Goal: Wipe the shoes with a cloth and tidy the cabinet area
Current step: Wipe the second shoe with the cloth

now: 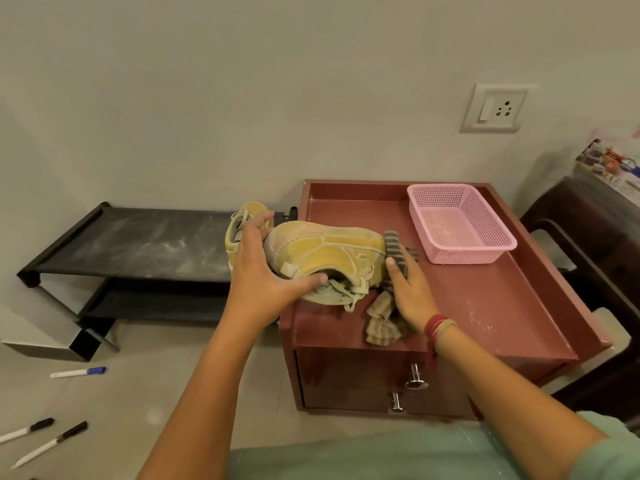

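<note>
L hand [263, 268] clamps yellow shoe [329, 258] tilted over cabinet top [485, 296], steadying it so R hand [408, 289], gripping striped cloth [394, 251], can wipe toe.

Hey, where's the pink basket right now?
In the head view, the pink basket sits on the back right of the red cabinet top, just right of the striped cloth and the yellow shoe.

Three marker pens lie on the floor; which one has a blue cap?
The white marker pen with the blue cap, lying alone nearest the black shoe rack. The two black-capped marker pens lie together lower left.
</note>
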